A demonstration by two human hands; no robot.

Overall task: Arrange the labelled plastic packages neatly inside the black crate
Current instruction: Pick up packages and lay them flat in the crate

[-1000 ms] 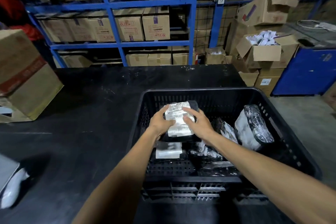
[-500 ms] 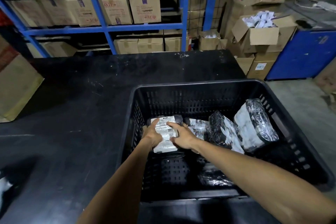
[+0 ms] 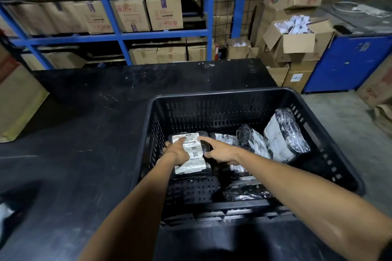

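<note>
A black slatted crate (image 3: 222, 93) sits on the black table. Inside, at its left side, lies a black plastic package with a white barcode label (image 3: 194, 160). My left hand (image 3: 177, 151) rests on that package's left half, fingers over the label. My right hand (image 3: 220, 151) lies beside it with fingers spread, index tip touching the label's top edge. Further right, two labelled packages (image 3: 253, 143) (image 3: 285, 135) lean upright against the crate's right wall. Another package (image 3: 244, 192) lies flat near the front wall.
Blue shelving (image 3: 163, 35) with cardboard boxes stands behind the table. An open box of white items (image 3: 294, 36) and a blue cabinet (image 3: 347, 63) are at the right. A large cardboard box (image 3: 19, 99) stands on the table's left edge.
The package has gone from held above the crate to lying on the crate floor at the left. My right hand has opened and slid off to the package's right side.
</note>
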